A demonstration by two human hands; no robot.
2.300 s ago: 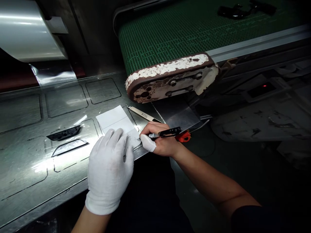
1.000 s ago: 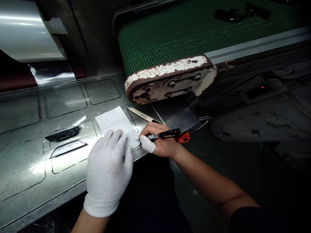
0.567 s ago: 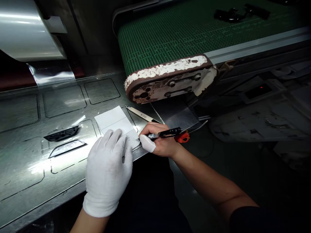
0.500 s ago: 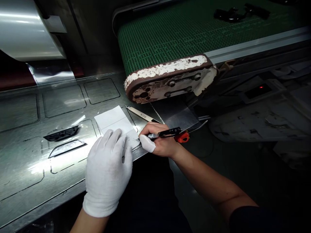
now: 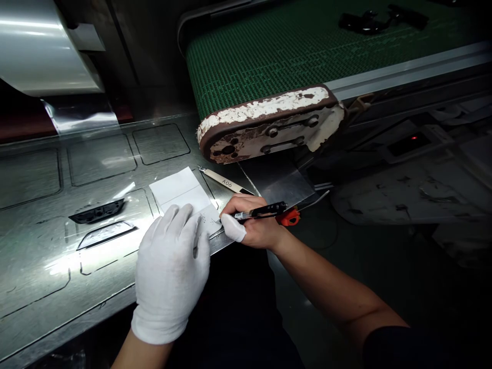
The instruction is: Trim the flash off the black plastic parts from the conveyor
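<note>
Head view: pen in my right hand, paper under my left hand.
I see the right fingers closed around the pen, its tip at the paper, which lies on the table, left of this grip. The gloved left hand is open, fingers resting on the paper.

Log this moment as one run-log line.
left hand: gloved, flat on white paper | right hand: holding black pen, tip at paper | A06 knife: on metal table, beside paper
</note>
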